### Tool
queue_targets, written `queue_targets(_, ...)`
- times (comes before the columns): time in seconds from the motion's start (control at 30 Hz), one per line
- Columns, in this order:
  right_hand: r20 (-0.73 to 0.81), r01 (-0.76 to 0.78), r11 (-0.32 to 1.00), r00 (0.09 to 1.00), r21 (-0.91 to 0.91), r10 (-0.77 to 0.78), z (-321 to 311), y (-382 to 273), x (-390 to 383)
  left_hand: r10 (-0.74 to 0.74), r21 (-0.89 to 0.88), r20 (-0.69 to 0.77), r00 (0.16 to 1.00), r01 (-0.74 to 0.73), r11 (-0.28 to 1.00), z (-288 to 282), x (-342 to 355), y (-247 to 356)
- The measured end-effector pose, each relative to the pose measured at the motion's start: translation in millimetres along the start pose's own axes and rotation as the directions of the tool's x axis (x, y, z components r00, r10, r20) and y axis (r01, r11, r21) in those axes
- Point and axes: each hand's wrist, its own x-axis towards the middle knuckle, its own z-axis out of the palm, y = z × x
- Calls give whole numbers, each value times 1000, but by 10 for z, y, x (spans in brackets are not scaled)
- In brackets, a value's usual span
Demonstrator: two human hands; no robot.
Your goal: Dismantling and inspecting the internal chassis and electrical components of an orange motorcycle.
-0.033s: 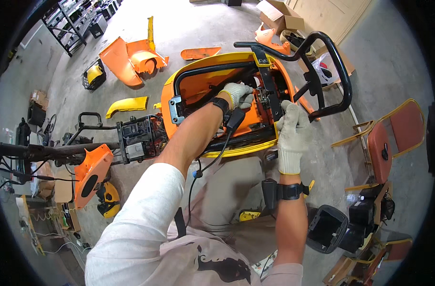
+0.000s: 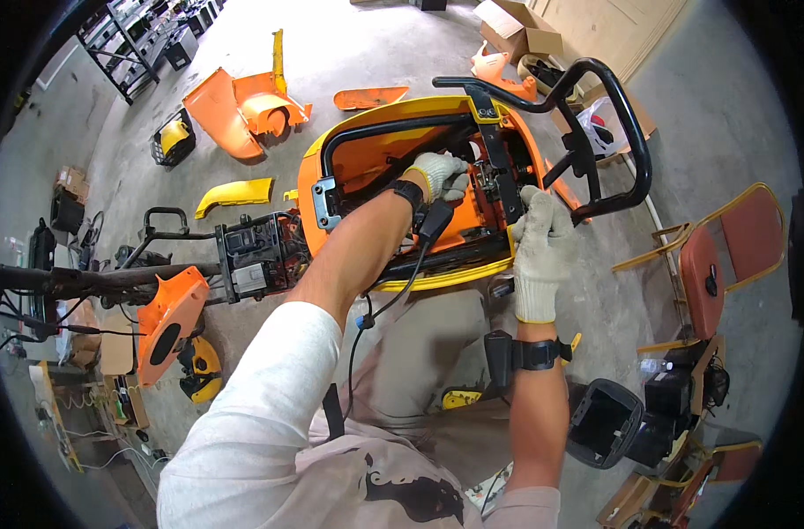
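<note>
My left hand [image 2: 441,175], in a cream knit glove, reaches into the open orange-and-yellow scooter body [image 2: 446,271]. Its fingers are curled beside a small metal mechanism [image 2: 486,179], and what they pinch is hidden. My right hand [image 2: 541,236], in a matching worn glove, is closed at the body's right end. Its fingertips are by the lower end of a black crossbar [image 2: 499,159], and I cannot see what is in them. A black tubular rail [image 2: 353,137] runs along the body's far side.
Beyond my right hand a thick black tubular handle [image 2: 636,150] sticks out. Left of the body lies the exposed scooter frame [image 2: 248,260]. Orange panels [image 2: 221,115] and a yellow strip [image 2: 234,196] lie on the floor. Red chairs [image 2: 706,273] stand at right.
</note>
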Motion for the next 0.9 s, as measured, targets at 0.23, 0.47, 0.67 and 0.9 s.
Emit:
queue_targets(0.23, 0, -38, 999, 999, -1, 38, 0, -37, -17, 52, 82, -61, 997, -46, 996, 101, -99, 25)
queue_targets(0.47, 2, -7, 991, 1000, -132, 8, 10, -32, -14, 78, 67, -118, 990, -70, 995, 153, -163, 13)
queue_targets(0.67, 23, 29, 985, 999, -171, -25, -3, -23, -11, 126, 19, -159, 979, -124, 992, 187, -260, 18)
queue_targets(0.9, 8, 3, 980, 1000, -198, -2, 13, -71, -17, 149, 117, -137, 979, -133, 984, 159, -217, 10)
